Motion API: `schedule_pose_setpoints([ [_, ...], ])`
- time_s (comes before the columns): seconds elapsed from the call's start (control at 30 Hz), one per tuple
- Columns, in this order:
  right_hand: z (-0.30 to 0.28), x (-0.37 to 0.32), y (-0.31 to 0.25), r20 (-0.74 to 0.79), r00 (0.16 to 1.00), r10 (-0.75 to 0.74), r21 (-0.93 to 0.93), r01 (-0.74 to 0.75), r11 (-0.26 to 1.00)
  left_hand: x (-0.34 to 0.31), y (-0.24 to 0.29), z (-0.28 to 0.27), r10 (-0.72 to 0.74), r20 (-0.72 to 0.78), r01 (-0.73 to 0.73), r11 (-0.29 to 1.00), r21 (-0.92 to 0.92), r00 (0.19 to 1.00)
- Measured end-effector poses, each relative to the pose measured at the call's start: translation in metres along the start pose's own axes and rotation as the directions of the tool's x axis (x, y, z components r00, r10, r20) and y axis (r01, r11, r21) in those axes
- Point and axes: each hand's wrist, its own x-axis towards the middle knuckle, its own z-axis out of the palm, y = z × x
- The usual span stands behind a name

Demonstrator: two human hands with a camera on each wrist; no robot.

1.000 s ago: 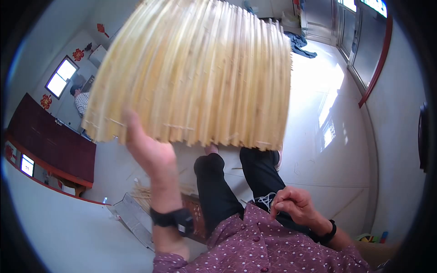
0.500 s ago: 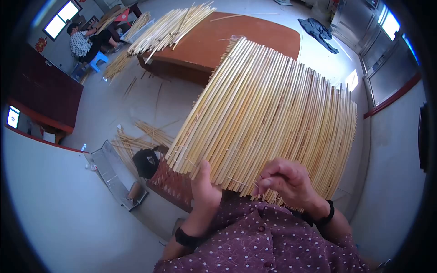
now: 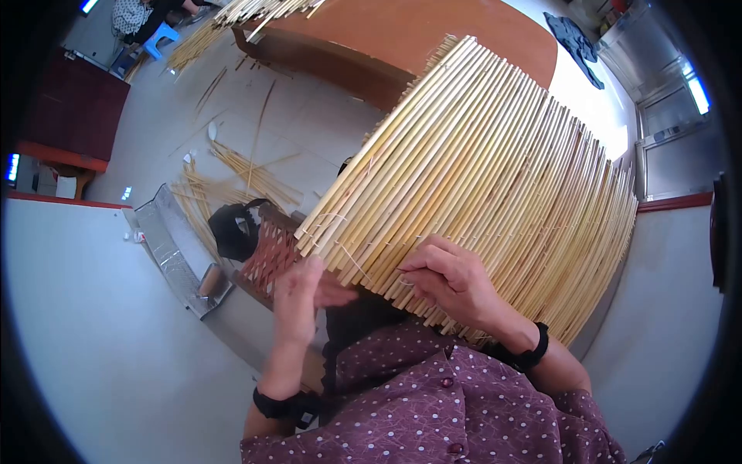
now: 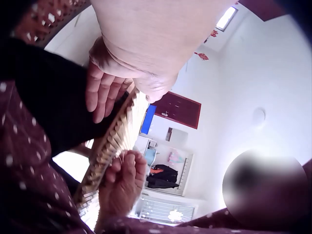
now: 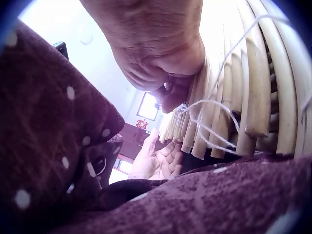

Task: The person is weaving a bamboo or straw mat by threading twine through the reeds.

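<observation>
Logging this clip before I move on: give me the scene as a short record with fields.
main item: stick mat, slats bound with white thread, tilted in front of the person
right hand: fingers curled at the mat's near edge, pinching the thread
left hand: open, fingers straight, beside the same edge; contact with the mat unclear
floor: loose sticks lying scattered
background: brown table beyond the mat
</observation>
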Motion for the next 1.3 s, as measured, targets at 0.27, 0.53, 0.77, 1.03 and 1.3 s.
schedule_pose_setpoints([
  [0.27, 0.008, 0.017, -0.011, 0.050, 0.996, -0.070, -0.099, 0.075, 0.992, 0.022, 0.010, 0.008, 0.241, -0.078, -0.253, 0.923, -0.289, 0.967],
  [0.53, 0.029, 0.046, -0.012, -0.012, 0.966, -0.260, -0.350, 0.240, 0.906, 0.022, -0.001, 0.008, 0.195, -0.073, -0.208, 0.911, -0.355, 0.978],
  [0.77, 0.027, 0.057, -0.010, 0.015, 0.970, -0.241, -0.432, 0.224, 0.874, 0.022, -0.005, 0.010, 0.215, -0.106, -0.239, 0.905, -0.352, 0.971],
  [1.03, 0.021, 0.060, -0.016, 0.020, 0.978, -0.206, -0.358, 0.199, 0.912, 0.022, -0.008, 0.009, 0.240, -0.108, -0.263, 0.888, -0.376, 0.965],
  [1.3, 0.020, 0.067, -0.010, 0.186, 0.939, -0.288, -0.015, 0.296, 0.955, 0.023, -0.007, 0.005, 0.246, -0.058, -0.250, 0.899, -0.360, 0.968],
])
